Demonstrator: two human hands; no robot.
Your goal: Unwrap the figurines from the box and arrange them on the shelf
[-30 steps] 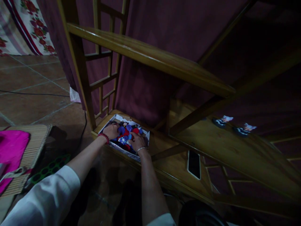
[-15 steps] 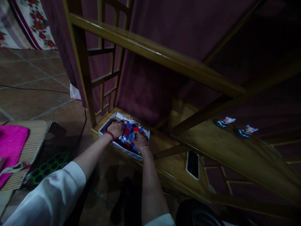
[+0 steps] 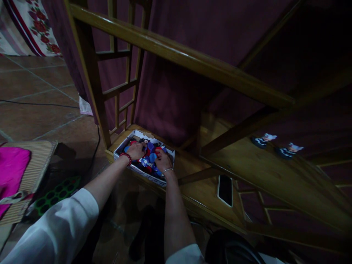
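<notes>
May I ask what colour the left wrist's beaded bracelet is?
The beaded bracelet is red; head view.

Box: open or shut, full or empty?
Open, not empty: no lid covers the box, and red and blue pieces show inside, around the left hand and right hand. Cannot tell how deep the pieces lie.

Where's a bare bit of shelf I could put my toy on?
Try the lower shelf, between the box and the phone: bare wood shows there. The raised shelf also has bare wood between its near edge and the two figurines. The box is crowded: the left hand and right hand are in among colourful pieces.
</notes>
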